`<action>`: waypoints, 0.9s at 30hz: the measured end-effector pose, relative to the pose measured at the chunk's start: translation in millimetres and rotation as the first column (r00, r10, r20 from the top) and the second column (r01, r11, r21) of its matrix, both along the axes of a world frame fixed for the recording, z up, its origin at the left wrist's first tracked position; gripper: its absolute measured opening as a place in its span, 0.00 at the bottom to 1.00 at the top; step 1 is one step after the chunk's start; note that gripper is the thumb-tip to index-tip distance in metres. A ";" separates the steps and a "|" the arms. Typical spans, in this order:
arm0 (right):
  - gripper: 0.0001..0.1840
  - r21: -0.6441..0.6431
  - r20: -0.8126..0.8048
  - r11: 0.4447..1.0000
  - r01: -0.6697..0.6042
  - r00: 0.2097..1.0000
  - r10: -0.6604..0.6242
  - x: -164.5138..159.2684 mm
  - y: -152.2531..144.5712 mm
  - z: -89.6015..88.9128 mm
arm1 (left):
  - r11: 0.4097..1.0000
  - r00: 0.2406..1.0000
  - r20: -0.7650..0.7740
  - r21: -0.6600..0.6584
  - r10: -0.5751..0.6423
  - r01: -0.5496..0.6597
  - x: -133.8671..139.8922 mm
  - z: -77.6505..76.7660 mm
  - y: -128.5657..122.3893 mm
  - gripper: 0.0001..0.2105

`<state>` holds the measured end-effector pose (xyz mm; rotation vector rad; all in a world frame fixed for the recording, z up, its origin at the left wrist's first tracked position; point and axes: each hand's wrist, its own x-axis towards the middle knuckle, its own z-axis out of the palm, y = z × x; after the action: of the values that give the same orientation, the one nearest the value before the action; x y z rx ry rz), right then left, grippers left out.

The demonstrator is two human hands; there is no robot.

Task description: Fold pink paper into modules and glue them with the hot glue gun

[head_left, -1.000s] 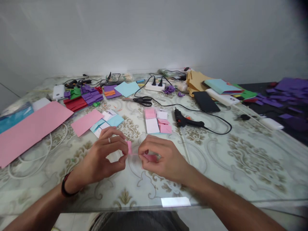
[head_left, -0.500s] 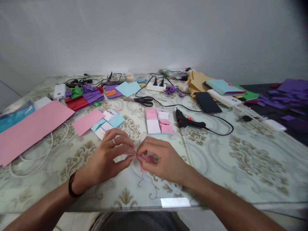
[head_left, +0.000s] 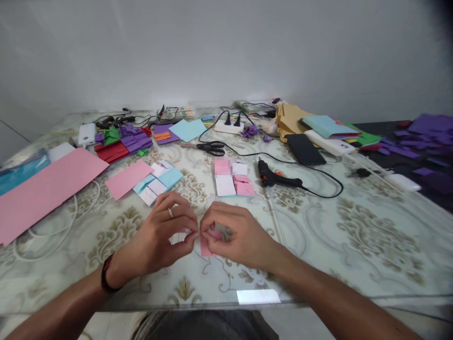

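Note:
Between my hands is a small piece of pink paper (head_left: 206, 247), mostly hidden by the fingers. My left hand (head_left: 166, 231) pinches it from the left, thumb against fingertips. From the right, my right hand (head_left: 233, 233) pinches it too, and the two sets of fingertips almost meet. Just beyond them lie pink and white paper pieces (head_left: 225, 185) on a light blue sheet. Behind my left hand rest light blue and white folded papers (head_left: 170, 177) and a pink sheet (head_left: 129, 179).
A black glue gun (head_left: 278, 177) lies right of the papers, its cord curving behind. Scissors (head_left: 212, 148), a power strip (head_left: 229, 126) and a phone (head_left: 305, 149) are farther back. At left is a long pink sheet (head_left: 53, 189); purple strips (head_left: 399, 146) lie far right.
My fingertips have shifted slightly along the pink paper, and its lower part has swung a little left. My left fingers are curled closer together. Everything else stays in place.

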<state>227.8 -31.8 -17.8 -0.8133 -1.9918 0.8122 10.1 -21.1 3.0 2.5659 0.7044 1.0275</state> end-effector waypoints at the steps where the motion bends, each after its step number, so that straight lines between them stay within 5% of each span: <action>1: 0.08 -0.032 -0.005 0.999 -0.006 1.000 0.006 0.3 0.2 1.0 | 1.000 1.000 -0.002 -0.012 -0.004 0.004 -0.3 1.0 -0.1 0.09; 9: 0.08 -0.200 0.003 0.975 0.097 0.995 -0.098 18.7 15.0 7.5 | 0.985 0.997 0.011 -0.155 0.079 -0.076 -19.4 10.1 10.5 0.08; 15: 0.21 0.096 0.012 0.995 -0.028 1.000 0.027 17.6 11.0 7.0 | 0.822 0.981 -0.008 -0.545 0.192 -0.166 -20.3 1.7 8.1 0.04; 18: 0.15 0.139 0.071 0.987 -0.078 0.995 0.068 10.3 6.2 3.2 | 0.765 0.986 -0.020 -0.628 0.168 -0.144 -16.5 -2.7 7.2 0.04; 21: 0.08 0.142 0.027 0.989 -0.037 0.999 0.033 8.0 6.0 1.1 | 0.823 0.990 0.033 -0.560 0.136 -0.094 -15.8 -4.7 7.5 0.02; 23: 0.04 0.128 -0.010 0.991 0.033 0.999 -0.032 9.2 7.4 1.5 | 0.871 0.984 0.081 -0.481 0.157 -0.099 -17.0 -6.7 8.1 0.12; 27: 0.03 0.060 0.022 0.990 0.129 0.991 -0.130 11.2 8.4 5.2 | 0.826 0.974 0.116 -0.555 0.194 -0.099 -19.8 -13.6 9.4 0.22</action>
<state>239.0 -23.4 -12.6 -0.9127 -1.9533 0.6684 -9.8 -11.7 -10.6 1.9309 0.9953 0.9067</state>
